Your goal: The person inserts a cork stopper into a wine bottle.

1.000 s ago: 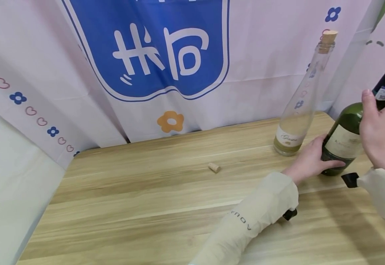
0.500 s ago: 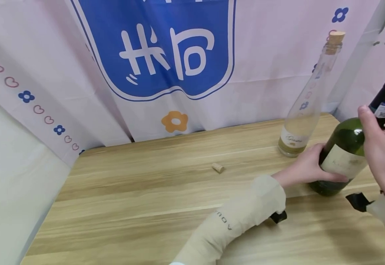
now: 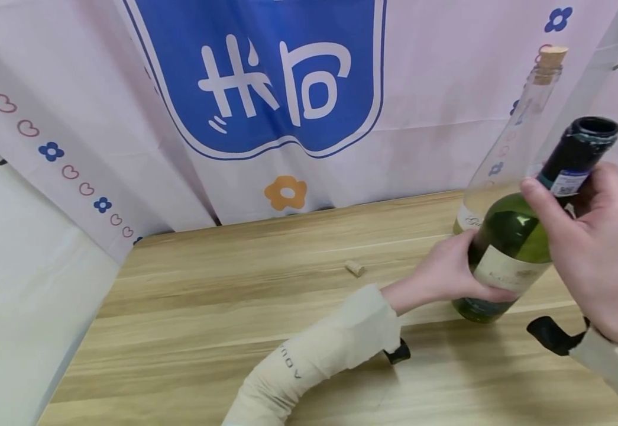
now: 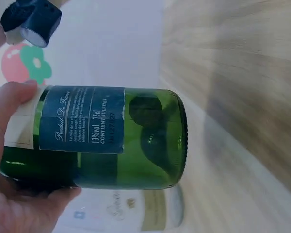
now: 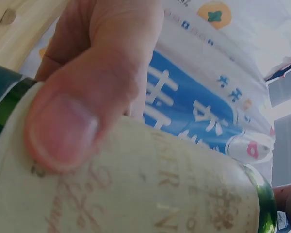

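Observation:
Both hands hold a dark green wine bottle, tilted slightly with its open mouth toward the upper right. My left hand grips the lower body, its thumb across the cream label. My right hand grips the neck, thumb on the near side. In the left wrist view the bottle's base and blue back label show. The left thumb presses the cream label in the right wrist view. Right behind stands a clear bottle with a cork in its mouth, partly hidden by the green one.
A small loose cork lies on the wooden table, left of the bottles. A printed white curtain with a blue emblem hangs along the table's back edge. Black straps sit at the wrists.
Both hands have carried the green bottle left and toward the person, and it now overlaps the clear bottle. The view has shifted slightly. The loose cork stays where it lay.

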The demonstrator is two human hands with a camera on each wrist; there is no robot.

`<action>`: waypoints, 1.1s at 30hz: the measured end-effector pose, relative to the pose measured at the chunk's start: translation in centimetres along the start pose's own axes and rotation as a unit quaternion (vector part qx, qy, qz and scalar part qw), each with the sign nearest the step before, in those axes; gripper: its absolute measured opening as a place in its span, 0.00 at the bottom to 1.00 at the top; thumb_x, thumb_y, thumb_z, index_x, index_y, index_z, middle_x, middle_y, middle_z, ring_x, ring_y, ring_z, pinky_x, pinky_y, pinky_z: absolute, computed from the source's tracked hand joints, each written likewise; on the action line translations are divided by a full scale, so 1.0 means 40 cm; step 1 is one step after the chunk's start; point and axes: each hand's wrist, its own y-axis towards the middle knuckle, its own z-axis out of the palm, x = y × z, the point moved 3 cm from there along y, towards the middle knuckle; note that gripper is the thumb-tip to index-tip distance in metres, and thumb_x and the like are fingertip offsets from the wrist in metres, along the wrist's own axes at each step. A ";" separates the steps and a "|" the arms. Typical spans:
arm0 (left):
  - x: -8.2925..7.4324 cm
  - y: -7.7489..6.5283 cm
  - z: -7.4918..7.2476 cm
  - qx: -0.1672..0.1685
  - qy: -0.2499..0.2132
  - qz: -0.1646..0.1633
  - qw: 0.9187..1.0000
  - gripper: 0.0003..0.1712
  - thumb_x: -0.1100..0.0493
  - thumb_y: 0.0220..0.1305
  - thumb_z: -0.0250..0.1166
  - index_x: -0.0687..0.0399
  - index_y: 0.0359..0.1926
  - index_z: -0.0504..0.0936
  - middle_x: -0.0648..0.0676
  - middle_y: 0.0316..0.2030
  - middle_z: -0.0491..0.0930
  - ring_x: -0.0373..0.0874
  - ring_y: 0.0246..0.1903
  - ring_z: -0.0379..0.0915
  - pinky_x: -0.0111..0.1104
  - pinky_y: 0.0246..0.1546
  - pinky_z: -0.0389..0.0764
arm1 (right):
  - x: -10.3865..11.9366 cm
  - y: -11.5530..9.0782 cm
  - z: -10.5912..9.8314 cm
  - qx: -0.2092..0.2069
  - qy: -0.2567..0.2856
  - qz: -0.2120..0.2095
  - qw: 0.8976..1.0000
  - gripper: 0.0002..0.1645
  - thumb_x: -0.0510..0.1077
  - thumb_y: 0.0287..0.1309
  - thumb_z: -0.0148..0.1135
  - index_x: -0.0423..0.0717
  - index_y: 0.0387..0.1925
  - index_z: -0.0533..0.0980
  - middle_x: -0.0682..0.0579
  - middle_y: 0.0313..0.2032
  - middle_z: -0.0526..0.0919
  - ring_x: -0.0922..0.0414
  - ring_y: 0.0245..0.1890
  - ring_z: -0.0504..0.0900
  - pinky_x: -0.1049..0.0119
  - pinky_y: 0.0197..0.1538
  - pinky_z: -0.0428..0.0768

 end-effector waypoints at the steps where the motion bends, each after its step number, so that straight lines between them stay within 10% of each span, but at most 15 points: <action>1: 0.002 -0.013 -0.013 -0.004 0.003 0.005 1.000 0.39 0.45 0.33 0.77 0.43 0.49 0.69 0.35 0.38 0.72 0.24 0.37 0.67 0.14 0.34 0.69 | 0.002 -0.001 0.008 0.003 0.014 -0.019 1.000 0.16 0.39 0.53 0.63 0.52 0.45 0.73 0.60 0.33 0.75 0.67 0.29 0.74 0.84 0.32 0.70; 12: 0.041 -0.156 -0.119 -0.033 0.010 0.056 0.998 0.40 0.46 0.35 0.77 0.46 0.51 0.68 0.39 0.41 0.73 0.26 0.39 0.68 0.17 0.37 0.72 | 0.083 -0.032 0.100 0.075 0.167 -0.152 0.971 0.19 0.32 0.48 0.65 0.34 0.44 0.73 0.41 0.33 0.80 0.57 0.30 0.79 0.77 0.32 0.75; 20: 0.099 -0.249 -0.138 -0.052 -0.018 0.077 0.995 0.41 0.52 0.35 0.78 0.48 0.53 0.67 0.43 0.44 0.75 0.28 0.42 0.70 0.18 0.43 0.71 | 0.158 -0.106 0.168 0.121 0.174 -0.166 0.963 0.21 0.35 0.50 0.64 0.30 0.44 0.69 0.55 0.33 0.79 0.66 0.31 0.78 0.80 0.35 0.75; 33: 0.158 -0.310 -0.139 -0.062 -0.004 0.042 0.997 0.47 0.51 0.36 0.78 0.47 0.58 0.63 0.44 0.47 0.75 0.30 0.43 0.71 0.20 0.44 0.72 | 0.158 -0.156 0.231 0.160 0.180 -0.166 0.956 0.21 0.35 0.50 0.64 0.28 0.41 0.66 0.45 0.31 0.79 0.66 0.32 0.77 0.78 0.39 0.76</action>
